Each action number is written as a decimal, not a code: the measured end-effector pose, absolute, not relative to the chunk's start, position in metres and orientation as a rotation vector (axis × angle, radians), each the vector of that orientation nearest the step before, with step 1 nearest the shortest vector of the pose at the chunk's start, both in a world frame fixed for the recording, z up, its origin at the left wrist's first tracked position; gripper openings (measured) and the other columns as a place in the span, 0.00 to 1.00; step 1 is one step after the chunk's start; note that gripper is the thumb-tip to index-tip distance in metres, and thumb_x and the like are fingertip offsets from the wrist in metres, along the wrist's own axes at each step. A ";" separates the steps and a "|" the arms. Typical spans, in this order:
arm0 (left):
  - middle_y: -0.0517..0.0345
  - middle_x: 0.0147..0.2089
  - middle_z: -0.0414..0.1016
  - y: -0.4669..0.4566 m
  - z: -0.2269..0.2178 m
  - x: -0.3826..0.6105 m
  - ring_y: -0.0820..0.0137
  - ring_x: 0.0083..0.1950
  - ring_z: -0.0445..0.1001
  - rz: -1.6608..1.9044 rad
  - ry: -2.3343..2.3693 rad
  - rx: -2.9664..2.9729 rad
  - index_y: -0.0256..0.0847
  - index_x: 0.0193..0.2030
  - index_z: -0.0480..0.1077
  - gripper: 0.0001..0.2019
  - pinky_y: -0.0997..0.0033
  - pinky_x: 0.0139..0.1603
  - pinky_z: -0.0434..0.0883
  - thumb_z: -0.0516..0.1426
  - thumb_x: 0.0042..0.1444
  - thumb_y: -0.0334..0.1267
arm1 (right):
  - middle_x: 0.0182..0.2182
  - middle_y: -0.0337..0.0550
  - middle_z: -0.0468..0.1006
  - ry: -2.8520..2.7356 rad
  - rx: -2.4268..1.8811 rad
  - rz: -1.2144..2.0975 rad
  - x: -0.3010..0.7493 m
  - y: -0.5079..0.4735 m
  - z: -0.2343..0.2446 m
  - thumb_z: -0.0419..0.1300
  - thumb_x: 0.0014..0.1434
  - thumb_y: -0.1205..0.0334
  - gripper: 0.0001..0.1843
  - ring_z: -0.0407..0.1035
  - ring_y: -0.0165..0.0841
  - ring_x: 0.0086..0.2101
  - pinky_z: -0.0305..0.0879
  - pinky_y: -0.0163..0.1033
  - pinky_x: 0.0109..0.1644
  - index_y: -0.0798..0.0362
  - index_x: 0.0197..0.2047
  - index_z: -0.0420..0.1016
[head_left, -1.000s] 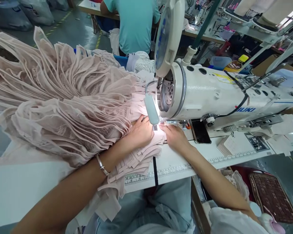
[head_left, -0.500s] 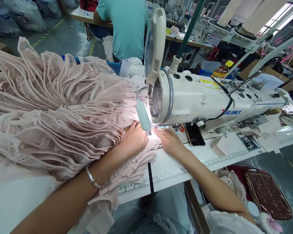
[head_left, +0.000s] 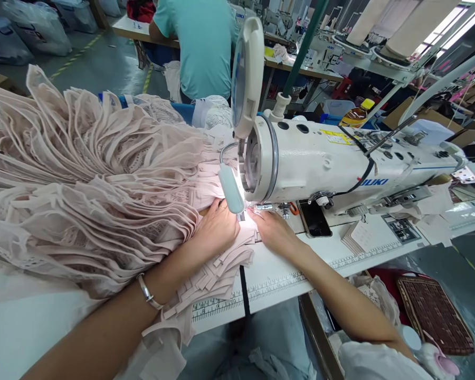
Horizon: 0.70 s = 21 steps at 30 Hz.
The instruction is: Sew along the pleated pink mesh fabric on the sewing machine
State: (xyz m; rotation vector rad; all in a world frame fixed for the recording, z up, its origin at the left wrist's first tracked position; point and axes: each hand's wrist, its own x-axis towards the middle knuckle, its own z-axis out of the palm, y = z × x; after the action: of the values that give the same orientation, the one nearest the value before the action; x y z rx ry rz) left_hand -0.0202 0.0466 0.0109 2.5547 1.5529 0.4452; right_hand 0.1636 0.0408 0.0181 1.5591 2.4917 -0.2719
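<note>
Under the head of a white sewing machine, both my hands are at the lit needle area, on pale pink fabric pieces. My left hand, with a bracelet on its wrist, lies left of the needle, its fingers bent and closed on the fabric. From the right, my right hand pinches the fabric edge beside the presser foot. A small lamp hides some left fingertips and the stitching point. A big pile of pink lace-trimmed garments lies against my left forearm.
A black phone and a stack of paper cards lie right of the needle. Ruler tape runs along the table's front edge. A woven brown seat is at lower right. A person in a teal shirt sits ahead.
The view has shifted very slightly. Both hands stay at the needle area, with almost no visible movement of the fabric.
</note>
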 end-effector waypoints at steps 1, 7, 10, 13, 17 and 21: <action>0.45 0.42 0.75 0.047 0.010 -0.020 0.55 0.50 0.74 0.448 1.551 2.563 0.38 0.41 0.70 0.11 0.56 0.54 0.69 0.49 0.56 0.27 | 0.57 0.58 0.74 2.491 1.555 -0.266 0.164 0.041 0.018 0.42 0.65 0.75 0.32 0.70 0.47 0.53 0.68 0.48 0.52 0.53 0.71 0.60; 0.45 0.42 0.75 0.047 0.008 -0.021 0.56 0.50 0.73 0.487 1.549 2.600 0.38 0.39 0.69 0.09 0.56 0.53 0.69 0.50 0.55 0.27 | 0.54 0.57 0.76 2.493 1.544 -0.234 0.164 0.042 0.017 0.42 0.65 0.75 0.31 0.70 0.47 0.52 0.68 0.47 0.49 0.53 0.68 0.63; 0.46 0.42 0.75 0.047 0.006 -0.021 0.56 0.50 0.73 0.526 1.546 2.599 0.39 0.39 0.68 0.09 0.57 0.53 0.69 0.50 0.55 0.26 | 0.53 0.57 0.76 2.495 1.545 -0.226 0.165 0.043 0.015 0.42 0.66 0.74 0.29 0.71 0.47 0.50 0.68 0.47 0.48 0.53 0.68 0.64; 0.46 0.43 0.75 0.048 0.003 -0.021 0.57 0.51 0.73 0.554 1.546 2.590 0.39 0.40 0.68 0.10 0.58 0.53 0.69 0.50 0.54 0.26 | 0.51 0.56 0.77 2.516 1.544 -0.207 0.166 0.044 0.012 0.42 0.66 0.73 0.29 0.71 0.47 0.50 0.67 0.47 0.48 0.53 0.66 0.65; 0.45 0.44 0.75 0.048 0.004 -0.021 0.57 0.51 0.72 0.545 1.548 2.565 0.38 0.42 0.68 0.11 0.58 0.53 0.69 0.50 0.55 0.26 | 0.54 0.54 0.75 2.577 1.564 -0.154 0.167 0.044 0.009 0.44 0.66 0.73 0.27 0.69 0.46 0.51 0.65 0.46 0.50 0.50 0.64 0.68; 0.45 0.44 0.74 0.046 0.009 -0.020 0.56 0.49 0.73 0.433 1.602 2.517 0.39 0.42 0.69 0.10 0.58 0.50 0.70 0.50 0.56 0.29 | 0.49 0.53 0.77 2.575 1.619 -0.072 0.165 0.041 0.007 0.46 0.65 0.73 0.24 0.71 0.44 0.45 0.64 0.47 0.50 0.50 0.60 0.71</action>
State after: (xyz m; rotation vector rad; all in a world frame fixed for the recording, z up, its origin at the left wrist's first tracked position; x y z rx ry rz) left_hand -0.0202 0.0456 0.0088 2.5174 1.6019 0.4334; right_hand 0.1646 0.0411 0.0066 1.6186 2.5747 -0.0719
